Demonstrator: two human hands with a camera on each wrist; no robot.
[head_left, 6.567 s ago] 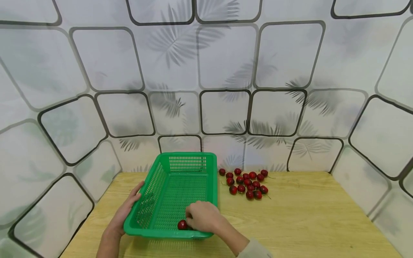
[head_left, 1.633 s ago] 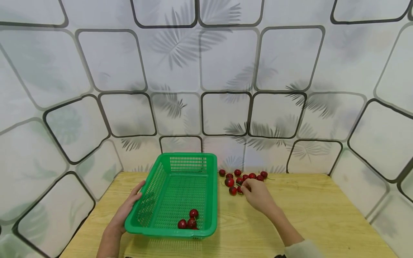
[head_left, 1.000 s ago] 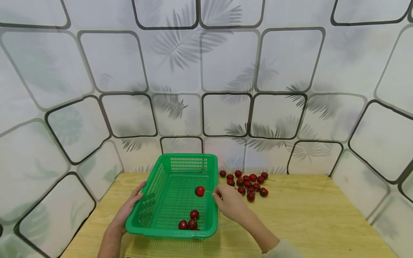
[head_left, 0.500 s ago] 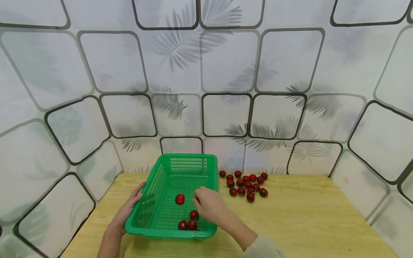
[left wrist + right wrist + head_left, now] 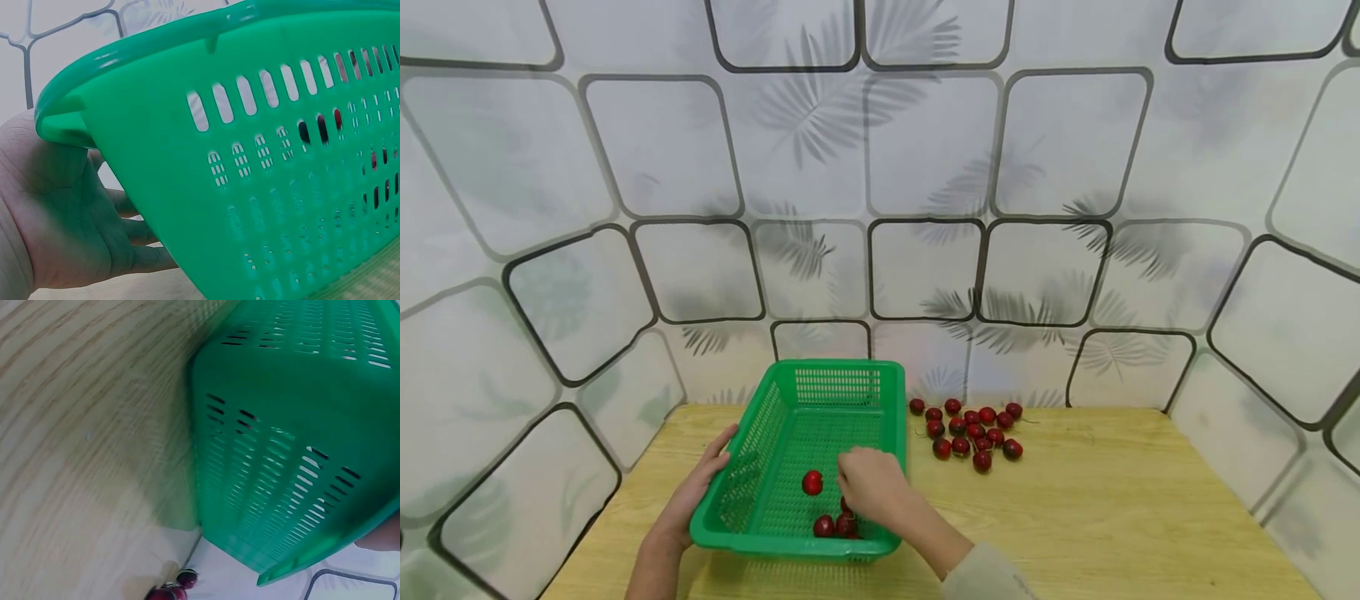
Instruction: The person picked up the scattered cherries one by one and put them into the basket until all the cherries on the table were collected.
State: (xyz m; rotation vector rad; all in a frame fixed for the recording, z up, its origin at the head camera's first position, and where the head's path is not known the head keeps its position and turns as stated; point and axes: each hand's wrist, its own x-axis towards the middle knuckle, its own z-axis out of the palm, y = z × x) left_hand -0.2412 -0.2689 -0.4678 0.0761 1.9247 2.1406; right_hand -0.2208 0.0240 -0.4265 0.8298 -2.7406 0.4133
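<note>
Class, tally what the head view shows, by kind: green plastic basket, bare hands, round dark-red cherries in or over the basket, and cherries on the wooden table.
Green plastic basket: 1
Bare left hand and right hand: 2
Round dark-red cherries in or over the basket: 5 showing, some partly hidden
Cherries on the wooden table: about 16, crowded
Total: about 24

left hand (image 5: 688, 492): bare | right hand (image 5: 874, 485): bare | right sleeve (image 5: 987, 575): pale beige

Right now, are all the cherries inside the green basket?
No, a loose cluster of cherries lies on the wooden table beside the green basket.
</note>
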